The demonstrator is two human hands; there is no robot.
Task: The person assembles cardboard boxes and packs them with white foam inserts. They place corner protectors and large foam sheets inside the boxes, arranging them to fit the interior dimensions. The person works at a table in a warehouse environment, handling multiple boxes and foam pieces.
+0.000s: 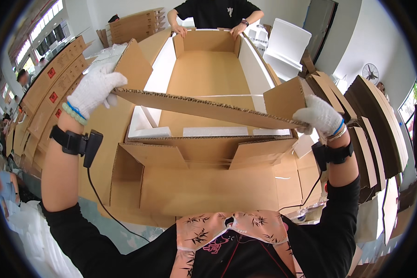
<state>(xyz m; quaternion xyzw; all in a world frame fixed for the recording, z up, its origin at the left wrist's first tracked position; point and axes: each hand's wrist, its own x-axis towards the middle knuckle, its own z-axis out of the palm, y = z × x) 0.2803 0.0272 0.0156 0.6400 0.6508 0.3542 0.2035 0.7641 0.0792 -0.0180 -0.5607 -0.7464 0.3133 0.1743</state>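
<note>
A folded cardboard piece (208, 107) with upturned end flaps spans the near part of a long open cardboard carton (208, 145). At its left end, my left hand (95, 86) in a white knitted glove is closed on the cardboard. My right hand (320, 115), gloved the same way, grips its right end. White foam panels (161, 69) line the carton's long sides. More white foam blocks (215, 131) sit along the near wall, below the piece I hold. The carton's near flaps (213, 185) hang folded out toward me.
Across from me, a person in black (213, 15) holds the carton's far end with both hands. Stacked flat cartons (51, 83) stand at the left, and cardboard stacks (375, 125) at the right. A white foam sheet (286, 46) leans beyond the carton's far right.
</note>
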